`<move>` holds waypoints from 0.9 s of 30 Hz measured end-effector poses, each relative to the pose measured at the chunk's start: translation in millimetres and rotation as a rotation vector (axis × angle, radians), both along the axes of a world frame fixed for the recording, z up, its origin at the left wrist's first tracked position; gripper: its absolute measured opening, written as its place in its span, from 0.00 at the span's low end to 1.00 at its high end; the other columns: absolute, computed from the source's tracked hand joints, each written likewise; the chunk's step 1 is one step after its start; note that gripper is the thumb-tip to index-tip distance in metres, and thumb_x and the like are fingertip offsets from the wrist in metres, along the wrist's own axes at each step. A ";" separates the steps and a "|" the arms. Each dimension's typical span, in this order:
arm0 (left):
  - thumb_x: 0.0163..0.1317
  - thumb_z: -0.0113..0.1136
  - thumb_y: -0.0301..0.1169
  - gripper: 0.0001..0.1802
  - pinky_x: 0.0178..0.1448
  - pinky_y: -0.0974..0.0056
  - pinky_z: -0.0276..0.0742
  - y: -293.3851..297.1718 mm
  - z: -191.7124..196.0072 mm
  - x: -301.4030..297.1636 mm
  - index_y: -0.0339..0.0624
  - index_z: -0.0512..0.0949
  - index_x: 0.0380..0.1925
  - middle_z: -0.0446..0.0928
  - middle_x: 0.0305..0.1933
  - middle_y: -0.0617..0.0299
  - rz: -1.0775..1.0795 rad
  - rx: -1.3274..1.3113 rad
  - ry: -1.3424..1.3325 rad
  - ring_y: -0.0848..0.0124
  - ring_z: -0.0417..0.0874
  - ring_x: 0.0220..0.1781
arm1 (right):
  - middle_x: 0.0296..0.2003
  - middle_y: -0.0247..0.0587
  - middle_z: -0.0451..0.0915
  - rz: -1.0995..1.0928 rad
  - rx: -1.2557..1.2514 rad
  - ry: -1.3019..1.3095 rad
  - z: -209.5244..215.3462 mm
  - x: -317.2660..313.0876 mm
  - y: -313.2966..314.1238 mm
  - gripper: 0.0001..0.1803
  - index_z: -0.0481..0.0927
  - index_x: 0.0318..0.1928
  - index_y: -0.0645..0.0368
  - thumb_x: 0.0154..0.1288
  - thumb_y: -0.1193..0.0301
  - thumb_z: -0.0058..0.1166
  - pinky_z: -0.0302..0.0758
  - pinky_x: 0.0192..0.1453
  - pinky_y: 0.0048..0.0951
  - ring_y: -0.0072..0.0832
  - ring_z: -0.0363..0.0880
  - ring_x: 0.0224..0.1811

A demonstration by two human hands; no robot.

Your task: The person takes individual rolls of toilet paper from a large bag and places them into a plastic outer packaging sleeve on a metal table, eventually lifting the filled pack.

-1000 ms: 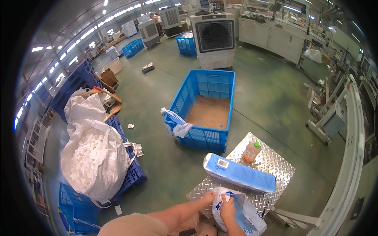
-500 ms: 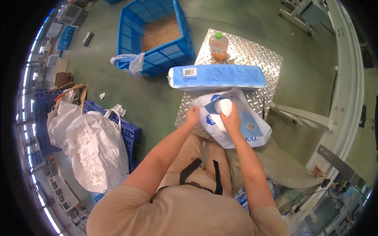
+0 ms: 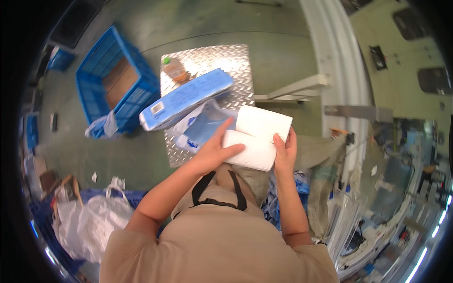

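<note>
Two white paper rolls (image 3: 265,123) are held side by side in front of me, over the near right corner of a metal tread-plate table (image 3: 238,59). My left hand (image 3: 218,147) grips the nearer roll from the left, thumb lying across its top. From the right, my right hand (image 3: 286,153) is closed on the pair, with its thumb near the place where they meet. Beneath and beyond my left hand, a crumpled blue-and-white plastic wrapper (image 3: 203,126) lies on the table. Behind it is a long blue wrapped pack (image 3: 188,98), set at a slant.
A bottle with a green cap (image 3: 174,69) stands at the table's far left. A blue plastic crate (image 3: 111,78) is on the floor to the left. White bags (image 3: 96,224) lie lower left. Metal framing (image 3: 337,70) and a machine stand along the right.
My view has turned right. Both hands now hold two rolls, out of the wrapper and to its right; before, my right hand held a roll over the wrapper. The long pack now sits more aslant.
</note>
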State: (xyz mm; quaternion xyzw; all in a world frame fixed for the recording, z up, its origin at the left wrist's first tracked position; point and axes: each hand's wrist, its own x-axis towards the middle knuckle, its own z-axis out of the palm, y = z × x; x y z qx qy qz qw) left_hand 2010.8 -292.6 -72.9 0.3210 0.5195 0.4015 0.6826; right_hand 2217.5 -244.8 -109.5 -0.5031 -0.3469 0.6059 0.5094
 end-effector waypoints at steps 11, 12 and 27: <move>0.67 0.49 0.42 0.26 0.48 0.55 0.78 10.3 32.6 43.8 0.40 0.58 0.58 0.67 0.54 0.52 0.071 0.003 -0.331 0.61 0.75 0.51 | 0.48 0.51 0.71 -1.058 -0.028 -0.306 58.9 260.6 22.0 0.32 0.68 0.51 0.75 0.58 0.58 0.58 0.72 0.46 0.30 0.32 0.71 0.48; 0.67 0.48 0.42 0.26 0.48 0.55 0.78 8.9 35.2 46.7 0.40 0.58 0.58 0.67 0.54 0.52 0.088 -0.011 -0.329 0.61 0.75 0.50 | 0.47 0.51 0.72 -1.003 -0.121 -0.260 53.2 270.5 29.2 0.33 0.69 0.49 0.76 0.56 0.57 0.59 0.73 0.44 0.30 0.33 0.72 0.47; 0.67 0.47 0.47 0.33 0.64 0.61 0.61 -1.9 33.0 60.1 0.45 0.51 0.66 0.59 0.63 0.47 -0.045 0.151 -0.344 0.59 0.59 0.66 | 0.53 0.47 0.69 0.020 0.072 -0.026 101.9 74.1 -25.0 0.31 0.61 0.62 0.59 0.60 0.70 0.59 0.69 0.58 0.38 0.32 0.68 0.56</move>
